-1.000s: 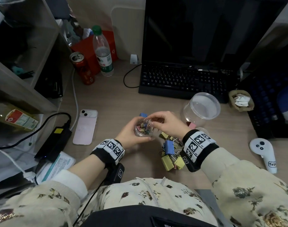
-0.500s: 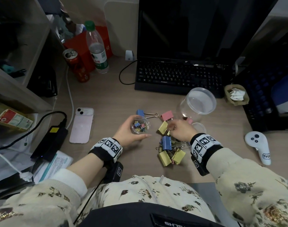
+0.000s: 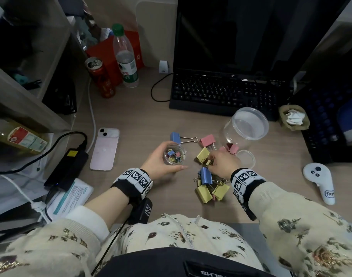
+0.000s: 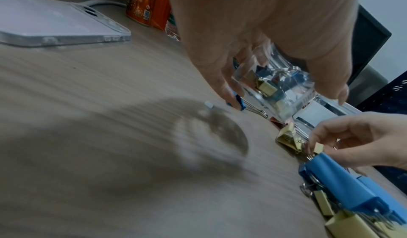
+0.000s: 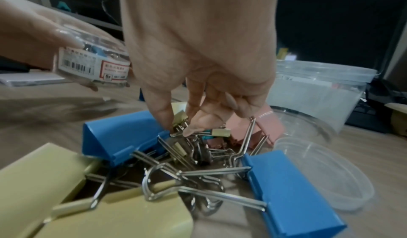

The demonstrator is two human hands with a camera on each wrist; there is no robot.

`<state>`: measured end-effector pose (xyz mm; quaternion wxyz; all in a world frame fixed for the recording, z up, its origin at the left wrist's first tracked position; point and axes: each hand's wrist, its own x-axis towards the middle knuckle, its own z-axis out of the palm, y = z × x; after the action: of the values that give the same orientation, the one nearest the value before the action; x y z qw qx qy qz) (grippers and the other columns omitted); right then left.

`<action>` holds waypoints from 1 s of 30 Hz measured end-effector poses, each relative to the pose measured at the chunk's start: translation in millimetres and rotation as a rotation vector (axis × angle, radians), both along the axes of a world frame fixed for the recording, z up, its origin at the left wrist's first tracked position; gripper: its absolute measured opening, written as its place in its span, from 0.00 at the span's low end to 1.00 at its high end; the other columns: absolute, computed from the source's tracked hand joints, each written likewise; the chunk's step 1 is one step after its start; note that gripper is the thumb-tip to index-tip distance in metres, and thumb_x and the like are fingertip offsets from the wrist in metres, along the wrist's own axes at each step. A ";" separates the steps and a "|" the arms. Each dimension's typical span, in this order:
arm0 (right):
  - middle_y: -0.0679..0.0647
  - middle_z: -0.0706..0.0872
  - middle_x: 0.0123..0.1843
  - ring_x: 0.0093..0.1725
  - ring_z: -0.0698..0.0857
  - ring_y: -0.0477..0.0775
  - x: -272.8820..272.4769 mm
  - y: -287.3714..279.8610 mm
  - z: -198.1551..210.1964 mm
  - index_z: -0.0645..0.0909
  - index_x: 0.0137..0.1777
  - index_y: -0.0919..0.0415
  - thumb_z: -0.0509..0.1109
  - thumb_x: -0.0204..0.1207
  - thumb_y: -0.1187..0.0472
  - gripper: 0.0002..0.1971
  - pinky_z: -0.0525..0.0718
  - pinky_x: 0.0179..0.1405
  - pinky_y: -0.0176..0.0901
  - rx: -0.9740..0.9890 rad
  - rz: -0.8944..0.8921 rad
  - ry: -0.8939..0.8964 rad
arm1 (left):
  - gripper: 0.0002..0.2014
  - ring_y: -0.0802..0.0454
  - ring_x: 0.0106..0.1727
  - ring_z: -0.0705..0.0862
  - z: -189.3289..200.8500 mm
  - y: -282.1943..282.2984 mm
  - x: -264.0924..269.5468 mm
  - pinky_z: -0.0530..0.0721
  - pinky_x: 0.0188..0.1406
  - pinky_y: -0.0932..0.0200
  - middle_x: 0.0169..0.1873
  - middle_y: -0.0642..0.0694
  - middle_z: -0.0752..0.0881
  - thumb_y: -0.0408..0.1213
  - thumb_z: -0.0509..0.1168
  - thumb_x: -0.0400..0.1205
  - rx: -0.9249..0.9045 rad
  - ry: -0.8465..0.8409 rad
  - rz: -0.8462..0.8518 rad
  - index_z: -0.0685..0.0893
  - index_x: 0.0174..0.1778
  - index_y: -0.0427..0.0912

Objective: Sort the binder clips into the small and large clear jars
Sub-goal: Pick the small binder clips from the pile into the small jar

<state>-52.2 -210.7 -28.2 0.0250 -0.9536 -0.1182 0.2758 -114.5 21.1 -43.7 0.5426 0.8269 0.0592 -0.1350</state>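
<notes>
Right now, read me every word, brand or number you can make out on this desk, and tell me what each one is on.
"PASON": front edge of the black keyboard.
"5#": label on the small clear jar held by the left hand; the rest of that label and its barcode are too blurred.
Handwritten mark on the white controller: unclear.
Water bottle, red can, leaflet: print too small to read.

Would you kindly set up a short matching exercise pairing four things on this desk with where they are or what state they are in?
Things:
1. small jar
2. large jar
3. pink phone
4. white controller

Places or states:
A. face down, left of the left hand
B. standing empty before the keyboard
C. held, with small clips inside
D. at the desk's right edge

Pairs: 1-C, 2-B, 3-A, 4-D
</notes>
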 end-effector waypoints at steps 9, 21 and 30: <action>0.50 0.87 0.49 0.44 0.84 0.52 5.3 -3.4 10.8 0.86 0.55 0.47 0.67 0.80 0.48 0.10 0.86 0.45 0.48 0.019 0.072 -0.089 | 0.44 0.59 0.67 0.77 4.7 2.9 4.2 0.74 0.73 0.56 0.66 0.55 0.79 0.50 0.83 0.62 0.005 -0.015 0.003 0.71 0.73 0.46; 0.46 0.89 0.40 0.39 0.86 0.43 15.3 16.9 67.1 0.88 0.49 0.52 0.70 0.79 0.48 0.10 0.86 0.42 0.41 0.675 -0.121 -0.125 | 0.44 0.59 0.65 0.79 6.7 -11.3 15.3 0.76 0.72 0.53 0.63 0.60 0.80 0.57 0.83 0.59 0.029 0.008 -0.064 0.72 0.69 0.55; 0.44 0.91 0.49 0.45 0.87 0.40 15.0 -8.6 59.5 0.88 0.56 0.47 0.75 0.75 0.50 0.11 0.85 0.47 0.37 0.881 -0.137 0.059 | 0.41 0.64 0.62 0.77 12.6 -34.7 24.3 0.74 0.64 0.66 0.61 0.62 0.79 0.51 0.83 0.62 0.015 -0.021 -0.138 0.72 0.70 0.54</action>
<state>-37.3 -219.4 31.2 0.4506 -0.8492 -0.1603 0.2239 -90.2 -13.6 -31.1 0.5264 0.8344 -0.0027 -0.1631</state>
